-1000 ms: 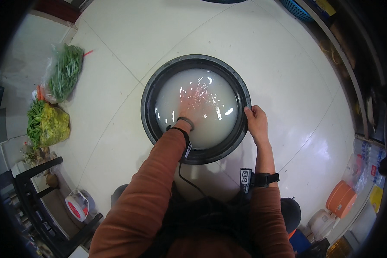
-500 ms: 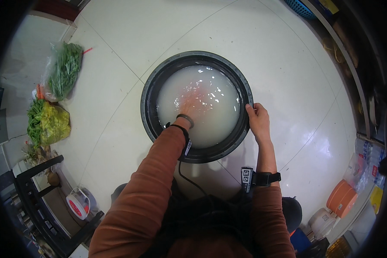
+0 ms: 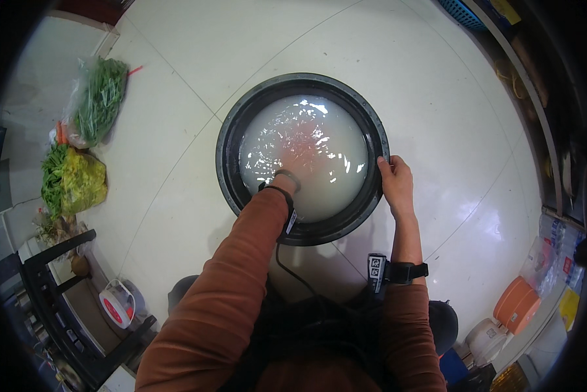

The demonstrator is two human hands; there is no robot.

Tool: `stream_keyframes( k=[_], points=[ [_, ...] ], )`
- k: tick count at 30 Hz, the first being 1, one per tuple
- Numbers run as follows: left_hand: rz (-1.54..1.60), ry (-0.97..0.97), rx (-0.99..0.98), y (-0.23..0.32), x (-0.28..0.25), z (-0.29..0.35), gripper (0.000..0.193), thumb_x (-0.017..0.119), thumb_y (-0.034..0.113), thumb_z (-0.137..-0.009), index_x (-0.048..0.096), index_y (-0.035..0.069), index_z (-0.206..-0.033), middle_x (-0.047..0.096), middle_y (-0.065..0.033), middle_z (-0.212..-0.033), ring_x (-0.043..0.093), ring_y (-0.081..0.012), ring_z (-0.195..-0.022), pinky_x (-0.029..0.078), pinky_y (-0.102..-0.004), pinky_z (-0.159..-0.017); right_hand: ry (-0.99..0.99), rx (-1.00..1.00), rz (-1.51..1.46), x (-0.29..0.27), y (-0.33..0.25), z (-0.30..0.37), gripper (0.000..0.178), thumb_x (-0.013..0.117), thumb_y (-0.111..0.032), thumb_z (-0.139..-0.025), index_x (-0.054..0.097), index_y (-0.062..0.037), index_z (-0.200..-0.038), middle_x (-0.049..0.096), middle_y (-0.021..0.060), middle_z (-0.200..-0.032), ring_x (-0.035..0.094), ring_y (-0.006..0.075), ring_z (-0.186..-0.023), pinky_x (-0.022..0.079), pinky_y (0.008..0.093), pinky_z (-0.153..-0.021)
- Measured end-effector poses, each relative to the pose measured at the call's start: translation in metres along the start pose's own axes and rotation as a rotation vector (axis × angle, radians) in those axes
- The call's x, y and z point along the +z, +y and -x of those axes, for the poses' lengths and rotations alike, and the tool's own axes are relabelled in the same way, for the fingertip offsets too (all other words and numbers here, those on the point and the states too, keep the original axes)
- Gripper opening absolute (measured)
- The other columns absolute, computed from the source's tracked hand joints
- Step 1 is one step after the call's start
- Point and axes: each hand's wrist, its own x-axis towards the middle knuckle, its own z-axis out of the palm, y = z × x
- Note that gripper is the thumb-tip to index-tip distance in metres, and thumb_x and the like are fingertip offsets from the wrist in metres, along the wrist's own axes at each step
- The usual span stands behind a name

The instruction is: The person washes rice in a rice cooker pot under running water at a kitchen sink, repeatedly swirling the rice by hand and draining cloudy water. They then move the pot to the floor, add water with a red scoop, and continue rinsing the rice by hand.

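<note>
A round black basin (image 3: 227,157) stands on the floor before me, holding cloudy whitish water (image 3: 336,130). My left hand (image 3: 300,153) is sunk in that water up to the wrist; only a blurred reddish shape shows through, so its fingers are hidden. At the left wrist a dark bangle lies partly at the water's surface, with a black strap behind it. On the basin's right rim, my right hand (image 3: 396,183) is closed, the thumb over the edge and the fingers outside. Ripples and bright glints cover the water around the left hand.
Pale tiled floor (image 3: 176,46) surrounds the basin. Bagged green vegetables (image 3: 101,101), carrots and a yellow bag (image 3: 84,183) lie at the left. A black rack (image 3: 58,255) and a white-and-red tub (image 3: 117,304) are nearer. An orange container (image 3: 517,304) stands at the right.
My left hand has gone deeper and slightly right in the water, its bangle now at the surface. The basin sits slightly farther right in view; my right hand stays on its rim.
</note>
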Motion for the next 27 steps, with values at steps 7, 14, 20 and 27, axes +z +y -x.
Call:
stream_keyframes(
  k=[7,14,20,27],
  points=[
    [0.014,-0.23,-0.036,0.021,-0.038,0.01,0.06,0.038,0.045,-0.092,0.035,0.009,-0.141,0.032,-0.016,-0.147,0.028,-0.0336,-0.137,0.022,-0.0467,-0.112,-0.002,-0.004,-0.01,-0.001,-0.001,0.002,0.033,0.056,-0.034,-0.09,0.061,-0.0007,-0.091,0.064,0.0164,-0.078,0.061,0.0314,-0.075,0.046,0.0402,-0.069],
    [-0.063,-0.083,0.017,0.014,-0.026,0.009,0.064,0.044,0.05,-0.09,0.034,0.014,-0.142,0.027,-0.0102,-0.15,0.024,-0.0321,-0.139,0.018,-0.0515,-0.112,-0.011,0.019,-0.03,0.0,0.0,0.001,0.033,0.055,-0.033,-0.09,0.061,-0.0009,-0.094,0.064,0.0156,-0.078,0.062,0.0298,-0.076,0.046,0.0398,-0.07],
    [-0.212,-0.3,0.022,0.021,-0.037,0.012,0.055,0.038,0.043,-0.094,0.036,0.017,-0.142,0.032,-0.0085,-0.149,0.03,-0.0271,-0.135,0.021,-0.0446,-0.113,0.035,-0.058,-0.06,0.004,0.006,0.001,0.031,0.056,-0.029,-0.09,0.06,0.0016,-0.089,0.057,0.0076,-0.069,0.052,0.017,-0.064,0.041,0.0322,-0.06],
    [-0.122,-0.135,-0.022,0.014,-0.026,0.01,0.054,0.041,0.047,-0.091,0.046,0.016,-0.135,0.042,-0.0098,-0.142,0.039,-0.027,-0.13,0.03,-0.0433,-0.108,-0.026,0.029,-0.101,0.003,0.009,0.001,0.035,0.055,-0.033,-0.09,0.062,0.0,-0.098,0.066,0.017,-0.084,0.063,0.0298,-0.081,0.046,0.0389,-0.073]
  ],
)
